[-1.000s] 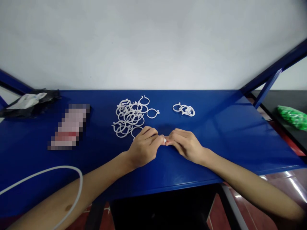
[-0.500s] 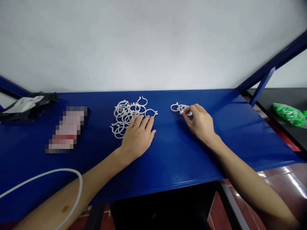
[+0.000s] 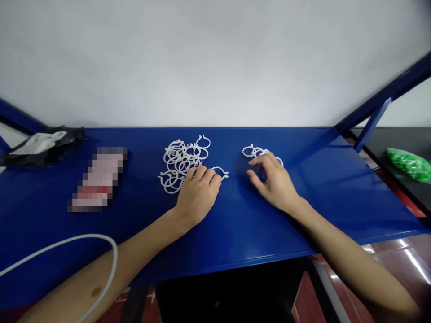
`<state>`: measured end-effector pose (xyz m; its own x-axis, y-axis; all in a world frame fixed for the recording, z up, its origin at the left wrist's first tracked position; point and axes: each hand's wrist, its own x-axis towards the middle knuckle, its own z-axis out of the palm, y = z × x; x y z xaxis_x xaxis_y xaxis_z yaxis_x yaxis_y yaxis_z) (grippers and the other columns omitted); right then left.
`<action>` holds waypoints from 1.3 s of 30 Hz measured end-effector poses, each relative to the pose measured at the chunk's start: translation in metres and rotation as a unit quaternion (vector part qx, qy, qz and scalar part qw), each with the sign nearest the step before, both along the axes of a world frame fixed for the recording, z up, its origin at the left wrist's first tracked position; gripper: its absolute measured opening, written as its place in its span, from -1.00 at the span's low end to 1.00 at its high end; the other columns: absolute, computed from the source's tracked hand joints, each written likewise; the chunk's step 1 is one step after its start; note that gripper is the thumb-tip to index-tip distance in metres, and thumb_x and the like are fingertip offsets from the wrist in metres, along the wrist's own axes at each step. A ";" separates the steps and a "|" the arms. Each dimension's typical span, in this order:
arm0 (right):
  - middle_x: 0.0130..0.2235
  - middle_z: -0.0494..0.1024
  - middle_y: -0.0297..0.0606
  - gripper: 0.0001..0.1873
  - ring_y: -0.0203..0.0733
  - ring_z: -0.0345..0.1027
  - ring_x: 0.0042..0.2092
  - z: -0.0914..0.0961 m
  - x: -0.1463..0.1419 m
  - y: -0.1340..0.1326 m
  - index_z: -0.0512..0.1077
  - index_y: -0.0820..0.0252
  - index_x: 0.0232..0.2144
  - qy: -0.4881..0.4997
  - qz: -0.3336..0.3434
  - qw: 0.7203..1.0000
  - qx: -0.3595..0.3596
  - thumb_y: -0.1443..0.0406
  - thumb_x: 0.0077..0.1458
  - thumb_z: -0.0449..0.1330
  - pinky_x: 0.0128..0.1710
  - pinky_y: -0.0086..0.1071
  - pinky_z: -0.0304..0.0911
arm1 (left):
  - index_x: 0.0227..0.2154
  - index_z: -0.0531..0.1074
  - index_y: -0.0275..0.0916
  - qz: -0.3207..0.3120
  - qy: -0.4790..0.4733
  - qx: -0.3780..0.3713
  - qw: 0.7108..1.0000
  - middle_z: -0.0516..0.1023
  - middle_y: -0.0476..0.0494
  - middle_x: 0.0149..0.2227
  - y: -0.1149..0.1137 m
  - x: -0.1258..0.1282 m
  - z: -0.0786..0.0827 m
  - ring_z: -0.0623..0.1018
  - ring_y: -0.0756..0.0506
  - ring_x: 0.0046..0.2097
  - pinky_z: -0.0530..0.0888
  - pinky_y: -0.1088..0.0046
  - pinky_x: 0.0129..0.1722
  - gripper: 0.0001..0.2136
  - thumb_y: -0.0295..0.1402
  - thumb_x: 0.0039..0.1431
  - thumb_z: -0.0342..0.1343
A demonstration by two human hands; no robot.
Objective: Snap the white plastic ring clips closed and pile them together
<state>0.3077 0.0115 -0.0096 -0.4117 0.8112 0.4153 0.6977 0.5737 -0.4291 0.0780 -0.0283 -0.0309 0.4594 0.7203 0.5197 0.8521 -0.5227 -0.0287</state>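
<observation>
A pile of thin white plastic rings (image 3: 177, 161), each with a small gap and flared ends, lies left of centre on the blue table (image 3: 232, 224). My left hand (image 3: 198, 195) rests at the pile's near right edge, fingers curled down over one white plastic ring (image 3: 220, 169) that pokes out past them; the fingertips are hidden. To the right is a smaller group of white plastic rings (image 3: 251, 150), partly covered by my right hand (image 3: 274, 181). That hand hovers just in front of them, thumb and forefinger apart, with nothing visible between them.
At the left lie a pixelated flat rectangular item (image 3: 101, 177) and a black plastic package (image 3: 43, 146) with a white label. A white cable (image 3: 67, 240) loops over my left forearm. Blue frame bars (image 3: 373, 121) and a bag of green things (image 3: 409, 163) stand at the right.
My right hand has let go of a ring at the right group and drawn back, its fingers parting. My left fingers have curled, and the ring beneath them has shifted toward me.
</observation>
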 end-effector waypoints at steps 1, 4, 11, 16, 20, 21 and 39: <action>-0.10 0.47 -0.12 -0.77 -0.10 0.41 -0.13 -0.002 -0.004 -0.004 0.35 0.18 -0.07 0.017 0.034 0.999 -0.035 0.23 0.25 0.14 -0.18 -0.20 0.39 | -0.29 0.47 -0.27 -0.014 -0.029 -0.006 0.999 0.53 -0.15 -0.34 -0.001 0.002 0.002 0.42 -0.16 -0.24 0.33 0.23 -0.19 -0.89 -0.44 0.31 0.04; -0.08 0.51 -0.16 -0.72 -0.16 0.43 -0.15 -0.006 -0.012 -0.014 0.33 0.14 0.00 0.075 0.105 0.981 -0.143 0.20 0.27 0.15 -0.17 -0.23 0.40 | -0.26 0.41 -0.26 -0.092 -0.162 -0.054 0.981 0.53 -0.11 -0.29 -0.005 0.006 0.007 0.43 -0.10 -0.22 0.39 0.27 -0.15 -0.91 -0.47 0.32 0.01; 0.04 0.51 -0.18 -0.89 -0.19 0.45 -0.01 -0.004 -0.017 -0.019 0.31 0.11 -0.16 0.260 0.120 0.931 -0.227 0.23 0.30 0.13 -0.03 -0.24 0.39 | -0.24 0.35 -0.22 -0.160 -0.353 -0.214 0.897 0.51 -0.08 -0.28 -0.012 0.007 0.012 0.48 -0.03 -0.22 0.47 0.37 -0.18 -0.90 -0.45 0.35 -0.06; -0.19 0.59 -0.26 -0.83 -0.25 0.49 -0.18 -0.006 -0.014 -0.018 0.37 0.15 -0.16 0.259 0.133 0.925 -0.245 0.21 0.25 0.20 -0.17 -0.33 0.41 | -0.24 0.35 -0.22 -0.157 -0.397 -0.299 0.854 0.50 -0.07 -0.31 -0.013 0.006 0.011 0.48 0.01 -0.33 0.47 0.42 -0.28 -0.89 -0.35 0.36 -0.06; -0.28 0.58 -0.33 -0.85 -0.31 0.46 -0.28 -0.005 -0.014 -0.020 0.45 0.13 -0.16 0.215 0.141 0.943 -0.212 0.22 0.25 0.20 -0.27 -0.41 0.38 | -0.26 0.36 -0.21 -0.113 -0.397 -0.289 0.864 0.52 0.00 -0.39 -0.012 0.007 0.008 0.45 0.05 -0.42 0.44 0.49 -0.37 -0.86 -0.35 0.38 -0.07; -0.27 0.59 -0.33 -0.85 -0.32 0.47 -0.29 -0.005 -0.015 -0.021 0.45 0.13 -0.15 0.208 0.143 0.947 -0.200 0.22 0.26 0.20 -0.28 -0.42 0.38 | -0.25 0.37 -0.21 -0.107 -0.394 -0.281 0.869 0.53 0.00 -0.38 -0.012 0.007 0.007 0.46 0.06 -0.42 0.44 0.49 -0.37 -0.86 -0.36 0.38 -0.07; -0.24 0.55 -0.23 -0.85 -0.24 0.39 -0.26 -0.006 -0.014 -0.032 0.43 0.14 -0.17 0.145 0.226 0.962 -0.036 0.43 0.27 0.11 -0.27 -0.30 0.37 | -0.25 0.39 -0.31 -0.094 -0.181 -0.010 0.979 0.56 -0.12 -0.38 -0.018 0.014 0.003 0.48 -0.06 -0.35 0.44 0.36 -0.30 -0.87 -0.53 0.35 -0.06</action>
<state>0.2936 -0.0209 -0.0158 -0.6050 0.6072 0.5150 0.2276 0.7517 -0.6190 0.0919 -0.0462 -0.0276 0.3738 0.6527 0.6590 0.6930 -0.6687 0.2692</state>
